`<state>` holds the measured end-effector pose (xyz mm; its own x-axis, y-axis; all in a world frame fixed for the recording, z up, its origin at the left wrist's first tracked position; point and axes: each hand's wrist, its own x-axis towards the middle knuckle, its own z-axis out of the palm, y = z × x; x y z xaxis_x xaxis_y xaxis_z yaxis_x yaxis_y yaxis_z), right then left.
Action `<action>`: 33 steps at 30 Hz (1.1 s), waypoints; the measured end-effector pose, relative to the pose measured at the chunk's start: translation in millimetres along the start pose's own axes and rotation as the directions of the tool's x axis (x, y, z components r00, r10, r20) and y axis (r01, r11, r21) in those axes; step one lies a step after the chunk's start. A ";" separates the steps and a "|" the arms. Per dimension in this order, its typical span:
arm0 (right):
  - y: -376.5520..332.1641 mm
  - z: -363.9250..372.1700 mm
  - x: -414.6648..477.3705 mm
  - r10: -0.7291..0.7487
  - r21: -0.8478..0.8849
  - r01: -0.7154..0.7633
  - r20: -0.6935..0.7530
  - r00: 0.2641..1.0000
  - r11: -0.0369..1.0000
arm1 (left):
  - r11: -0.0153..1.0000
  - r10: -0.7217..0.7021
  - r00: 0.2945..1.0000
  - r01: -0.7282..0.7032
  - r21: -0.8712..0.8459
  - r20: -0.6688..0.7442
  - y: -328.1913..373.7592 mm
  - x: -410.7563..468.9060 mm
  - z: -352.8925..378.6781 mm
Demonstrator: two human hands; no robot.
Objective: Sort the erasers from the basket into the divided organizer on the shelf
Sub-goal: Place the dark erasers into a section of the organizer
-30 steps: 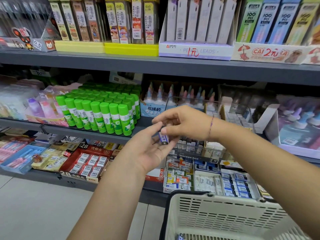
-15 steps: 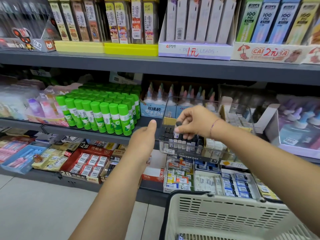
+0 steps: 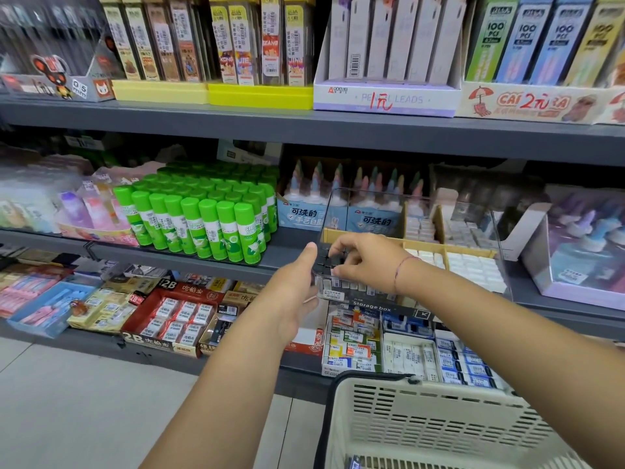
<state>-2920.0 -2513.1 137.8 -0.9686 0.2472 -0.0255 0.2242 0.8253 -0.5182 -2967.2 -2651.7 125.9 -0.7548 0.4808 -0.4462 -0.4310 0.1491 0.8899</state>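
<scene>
Lowered since half a second ago, the right grip [image 3: 365, 262] is now sunk into the front left compartment of the organizer [image 3: 473, 228], and the left grip [image 3: 291, 292] has been brought up against that box's front left corner. Nearest, a cream basket [image 3: 439, 394] with a black rim is cut off by the lower edge; one eraser [image 3: 353, 463] is partly seen inside it. On the lower shelf [image 3: 84, 340] a red box [image 3: 162, 319] is marked "2B". The left thumb is laid straight along the corner, the other fingers being mostly hidden, so a hold cannot be confirmed. The right fingers are curled down onto dark-topped erasers [image 3: 323, 262]; whether one is pinched cannot be told. "Storage box" is printed on the label [image 3: 372, 307] below the front wall. White erasers [image 3: 473, 269] are stacked in the right compartments. Green glue sticks [image 3: 209, 225] are ranked left of the organizer. Farthest up, a display [image 3: 389, 99] is lettered "PENCIL LEADS" with "1元" handwritten, beside packs [image 3: 527, 35] marked "100 PCS".
</scene>
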 end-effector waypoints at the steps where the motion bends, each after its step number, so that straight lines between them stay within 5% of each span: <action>1: 0.8 -0.3 -1.4 -0.017 0.002 0.017 0.009 1.000 1.000 | 1.000 0.000 1.000 0.000 -0.006 0.004 0.4 -0.2 -0.1; 12: 4.2 -7.7 -8.6 -0.035 -0.100 0.053 0.177 0.984 0.994 | 0.999 0.011 1.000 -0.010 -0.034 0.025 -1.4 -0.3 -0.4; 17: 2.1 -14.6 -11.8 -0.067 -0.121 0.082 0.121 0.990 0.989 | 1.000 0.014 1.000 -0.014 -0.027 0.017 -3.5 -0.4 -0.9; 24: 18.5 -44.6 -43.3 -0.053 0.215 0.074 -0.105 0.993 0.974 | 0.998 0.003 1.000 -0.001 0.064 -0.027 -22.4 -0.3 -2.3; 28: 39.0 -38.3 -95.8 -0.003 0.514 0.125 -0.230 0.973 0.849 | 0.974 -0.004 0.991 0.034 0.225 -0.132 -50.4 -3.2 1.5; 30: 58.6 -14.5 -121.5 0.025 0.613 0.068 -0.142 0.990 0.787 | 0.938 0.026 0.990 0.024 0.347 -0.137 -72.5 -9.8 7.7; 33: 104.5 53.9 -151.0 0.080 0.589 -0.173 0.181 0.980 0.790 | 0.776 0.071 0.995 -0.007 0.630 -0.077 -118.4 -20.9 15.3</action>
<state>-2756.1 -2491.6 41.4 -0.9510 0.2165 -0.2208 0.2814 0.3099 -0.9082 -2892.8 -2666.2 31.3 -0.8191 0.4226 -0.3879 -0.0179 0.6570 0.7537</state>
